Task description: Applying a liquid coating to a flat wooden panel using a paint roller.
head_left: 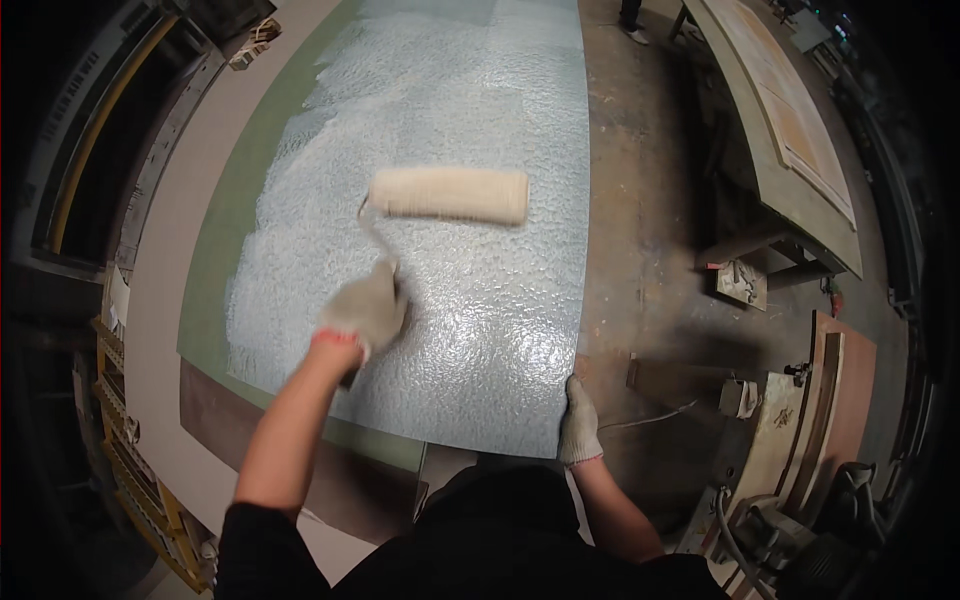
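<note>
Rolling a wet coat across a large flat panel, one hand steadying its near corner.

Nearest the body, the right hand [579, 422], gloved, lies curled over the near right corner of the panel [480, 330], fingers pressing the edge and pinning it rather than gripping anything loose. Ahead and to its left, the left hand [366, 310], also gloved, is closed tight round the handle of a paint roller [448, 195]; the cream sleeve lies flat on the sheet just beyond that hand, lying crosswise. The glistening, stippled coating covers most of the surface, while a bare green strip [215, 250] shows along the edge left of the roller hand. Judging by that, spreading is well along; the next stroke calls for working leftward onto the dry strip with even pressure.
</note>
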`<state>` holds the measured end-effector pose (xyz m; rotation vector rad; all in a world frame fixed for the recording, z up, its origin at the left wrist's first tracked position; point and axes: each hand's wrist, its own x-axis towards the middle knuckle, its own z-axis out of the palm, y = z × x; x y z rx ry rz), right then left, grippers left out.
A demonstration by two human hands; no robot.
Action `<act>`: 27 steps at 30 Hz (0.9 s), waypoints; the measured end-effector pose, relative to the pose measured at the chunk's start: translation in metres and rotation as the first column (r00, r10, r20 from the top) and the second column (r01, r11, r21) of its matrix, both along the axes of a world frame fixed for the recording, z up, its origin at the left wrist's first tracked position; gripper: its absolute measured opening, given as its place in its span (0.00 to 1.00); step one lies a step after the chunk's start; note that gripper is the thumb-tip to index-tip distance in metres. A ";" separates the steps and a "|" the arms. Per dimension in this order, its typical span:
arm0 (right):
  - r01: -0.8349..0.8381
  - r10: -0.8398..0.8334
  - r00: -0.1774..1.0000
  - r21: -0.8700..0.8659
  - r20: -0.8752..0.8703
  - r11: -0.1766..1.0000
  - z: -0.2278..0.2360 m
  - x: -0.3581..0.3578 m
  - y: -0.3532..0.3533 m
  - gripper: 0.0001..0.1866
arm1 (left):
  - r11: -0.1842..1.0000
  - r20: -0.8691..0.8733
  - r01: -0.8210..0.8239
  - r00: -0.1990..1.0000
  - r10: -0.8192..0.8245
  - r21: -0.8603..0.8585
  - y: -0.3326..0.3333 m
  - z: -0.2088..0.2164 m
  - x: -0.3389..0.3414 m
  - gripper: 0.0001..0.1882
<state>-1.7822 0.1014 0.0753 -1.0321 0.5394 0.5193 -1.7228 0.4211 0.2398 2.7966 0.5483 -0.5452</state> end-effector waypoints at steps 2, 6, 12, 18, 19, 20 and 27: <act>-0.007 0.008 0.999 0.027 -0.052 1.000 0.000 -0.001 -0.004 0.27 | 1.000 -0.053 -0.010 0.999 0.010 0.000 -0.016 0.000 -0.081 0.19; -0.055 0.056 0.997 0.011 -0.049 0.998 -0.026 -0.008 -0.007 0.27 | 0.994 -0.258 -0.071 0.962 0.090 0.079 -0.055 0.031 -0.164 0.18; -0.338 0.350 0.937 -0.266 -0.001 0.903 -0.020 -0.011 -0.017 0.25 | 0.996 -0.202 -0.010 0.979 0.028 0.088 -0.045 0.026 -0.032 0.18; -0.267 0.266 0.963 -0.189 -0.029 0.945 -0.027 -0.018 -0.016 0.29 | 0.974 0.018 0.175 0.984 -0.179 0.146 -0.027 -0.008 0.218 0.23; -0.275 0.275 0.961 -0.186 -0.026 0.943 -0.025 -0.019 -0.014 0.29 | 0.969 -0.026 0.195 0.981 -0.193 0.155 -0.026 -0.004 0.248 0.25; -0.268 0.259 0.963 -0.220 -0.068 0.938 -0.024 -0.018 -0.011 0.28 | 0.961 -0.070 0.227 0.973 -0.218 0.155 -0.032 -0.002 0.270 0.27; -0.117 0.120 0.992 -0.094 0.033 0.989 -0.030 -0.012 -0.006 0.27 | 0.974 -0.004 0.190 0.982 -0.191 0.124 -0.064 -0.015 0.176 0.28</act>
